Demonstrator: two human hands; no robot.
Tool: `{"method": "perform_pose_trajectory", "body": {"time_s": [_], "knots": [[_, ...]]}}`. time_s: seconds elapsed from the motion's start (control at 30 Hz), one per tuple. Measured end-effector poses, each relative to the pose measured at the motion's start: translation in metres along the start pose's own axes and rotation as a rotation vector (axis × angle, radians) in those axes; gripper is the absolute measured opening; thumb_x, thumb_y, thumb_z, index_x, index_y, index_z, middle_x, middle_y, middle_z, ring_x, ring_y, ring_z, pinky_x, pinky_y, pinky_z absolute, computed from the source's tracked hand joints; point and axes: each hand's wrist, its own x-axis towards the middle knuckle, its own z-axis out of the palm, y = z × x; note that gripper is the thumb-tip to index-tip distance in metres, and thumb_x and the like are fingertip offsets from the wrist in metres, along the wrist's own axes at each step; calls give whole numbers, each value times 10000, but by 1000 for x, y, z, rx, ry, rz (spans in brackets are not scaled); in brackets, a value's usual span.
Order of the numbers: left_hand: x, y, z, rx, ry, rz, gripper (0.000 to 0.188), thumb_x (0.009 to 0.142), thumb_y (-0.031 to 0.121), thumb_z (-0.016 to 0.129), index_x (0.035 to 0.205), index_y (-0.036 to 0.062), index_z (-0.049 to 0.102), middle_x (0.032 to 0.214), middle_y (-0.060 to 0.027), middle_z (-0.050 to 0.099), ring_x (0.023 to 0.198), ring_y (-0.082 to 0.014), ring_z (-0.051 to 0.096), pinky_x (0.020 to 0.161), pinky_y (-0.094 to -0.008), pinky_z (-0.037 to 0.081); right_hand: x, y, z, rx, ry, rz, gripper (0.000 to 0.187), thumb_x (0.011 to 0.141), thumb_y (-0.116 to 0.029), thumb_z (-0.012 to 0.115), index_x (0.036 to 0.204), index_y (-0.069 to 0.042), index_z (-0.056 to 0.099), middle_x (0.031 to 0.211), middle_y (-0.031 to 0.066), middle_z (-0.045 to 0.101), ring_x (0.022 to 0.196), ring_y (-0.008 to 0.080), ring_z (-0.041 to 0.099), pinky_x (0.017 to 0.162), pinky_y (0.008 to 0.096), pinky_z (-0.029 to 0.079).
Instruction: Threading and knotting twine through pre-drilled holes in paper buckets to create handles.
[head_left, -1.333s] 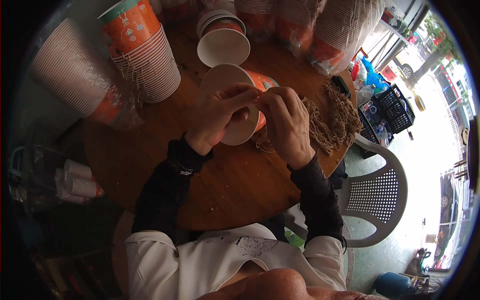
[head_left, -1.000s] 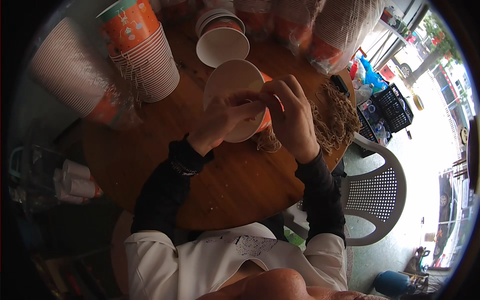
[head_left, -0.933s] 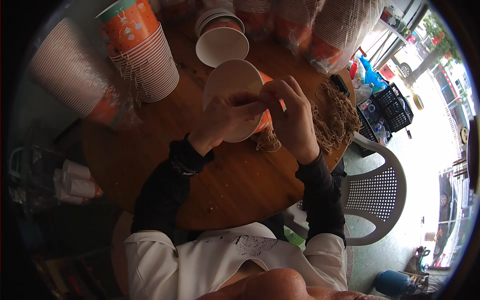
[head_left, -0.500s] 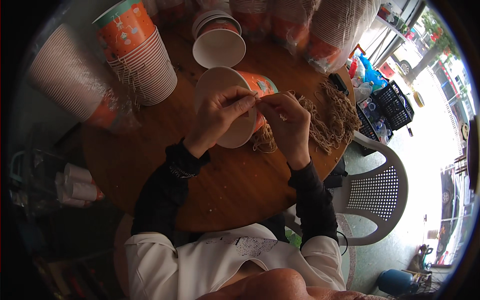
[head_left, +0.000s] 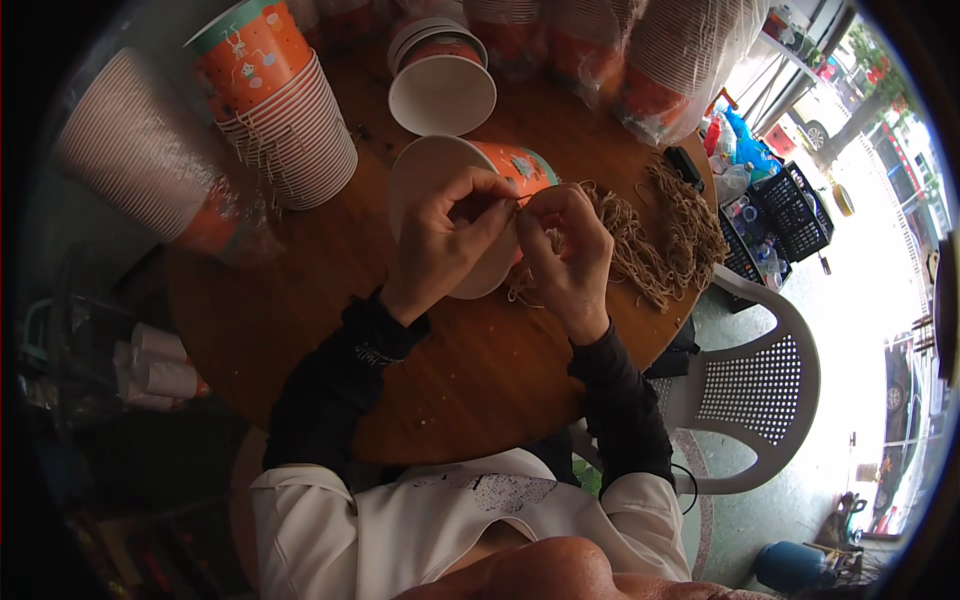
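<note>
A large paper cup (head_left: 424,160), orange outside and white inside, lies on its side on the table under my hands, its open mouth facing left. In front of it, my left hand (head_left: 443,243) is closed in a pinch, thumb against fingertips. My right hand (head_left: 572,262) pinches at the same spot, its fingertips almost touching the left ones. A thin bit of string (head_left: 520,197) seems to run between the two pinches, mostly hidden by the fingers. Loose tan string (head_left: 665,240) is heaped to the right of my right hand, with some behind it.
On the round wooden table (head_left: 450,385) stands a stack of cups (head_left: 300,140) with strings hanging on its side. Plastic-wrapped cup stacks (head_left: 130,150) are at left and along the back. Other cups (head_left: 442,95) lie behind. A plastic chair (head_left: 755,390) and black crate (head_left: 795,210) are right.
Both hands have shifted slightly; the right wrist has turned and its fingers are more curled. Both pinches stay together in front of the cup, which lies nearly as before.
</note>
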Motion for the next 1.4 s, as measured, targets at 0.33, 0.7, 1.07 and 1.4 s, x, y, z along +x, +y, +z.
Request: {"method": "perform_pose_trajectory", "body": {"time_s": [0.33, 0.7, 1.07, 1.4], "knots": [[6, 5, -3, 433, -5, 418, 120, 824, -29, 648, 928, 26, 672, 851, -46, 658, 775, -139, 637, 710, -256, 506, 4, 3, -5, 23, -34, 46, 88, 820, 8, 643, 893, 10, 595, 871, 81, 597, 749, 174, 582, 693, 282, 479], [7, 5, -18, -691, -183, -593, 114, 920, 121, 622, 977, 33, 666, 846, 1, 626, 739, -65, 558, 699, -218, 477, 2, 1, -5, -154, -25, -165, 180, 802, 54, 670, 959, -27, 636, 881, 82, 618, 733, 193, 622, 666, 298, 514], [3, 7, -14, -612, -191, -521, 155, 937, 146, 636, 1014, 19, 682, 861, 10, 640, 750, -49, 565, 694, -195, 466, 6, -9, -11, -166, -30, -240, 186, 806, 27, 702, 980, -34, 681, 905, 94, 664, 798, 200, 671, 692, 314, 535], [-1, 13, -4, -235, -149, -264, 180, 935, 101, 636, 1083, 1, 657, 989, -33, 677, 923, -74, 621, 838, -225, 498, 10, -8, -15, 160, -65, 180, 73, 881, -6, 666, 951, 11, 673, 877, 55, 694, 805, 103, 662, 720, 256, 534]]}}
